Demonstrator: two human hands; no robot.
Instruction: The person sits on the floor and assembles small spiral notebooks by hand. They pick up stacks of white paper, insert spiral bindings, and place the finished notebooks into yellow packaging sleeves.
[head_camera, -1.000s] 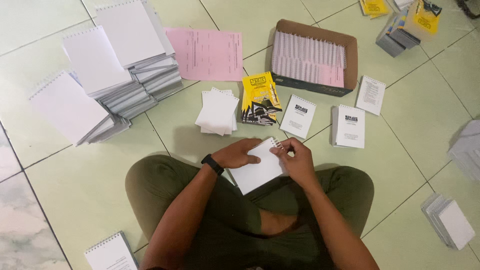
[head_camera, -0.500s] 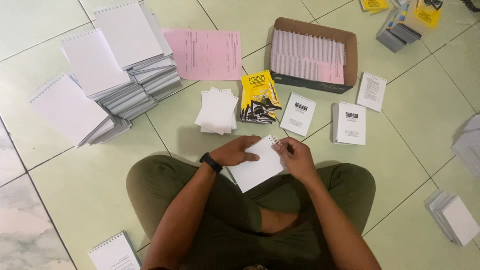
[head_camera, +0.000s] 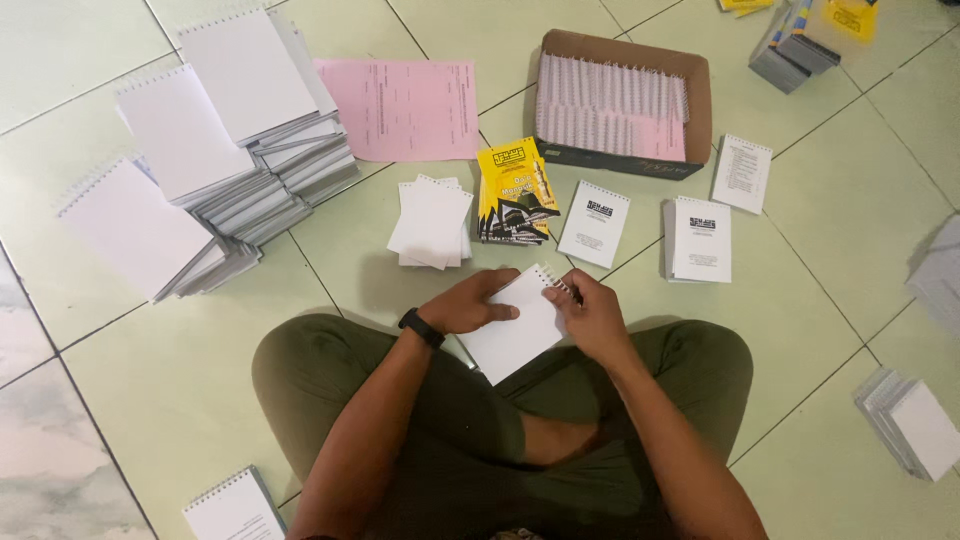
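I sit cross-legged on a tiled floor with a small white notepad (head_camera: 520, 325) resting over my lap. My left hand (head_camera: 468, 302), with a black wristband, lies flat on the pad's left part and holds it down. My right hand (head_camera: 590, 312) pinches the wire spiral binding (head_camera: 558, 284) at the pad's upper right edge. Just beyond my hands lie a stack of blank white sheets (head_camera: 432, 222), a yellow and black booklet stack (head_camera: 515, 190) and two white printed covers (head_camera: 594, 223), (head_camera: 700, 239).
Tall stacks of spiral-bound white pads (head_camera: 215, 150) fill the left. A pink sheet (head_camera: 405, 108) lies behind them. A brown box (head_camera: 626, 102) holds wire spirals. More pads sit at lower right (head_camera: 915, 425), lower left (head_camera: 235, 508) and far top right (head_camera: 790, 50).
My hands and the notepad stay nearly as they were; the right fingers shift slightly along the spiral edge.
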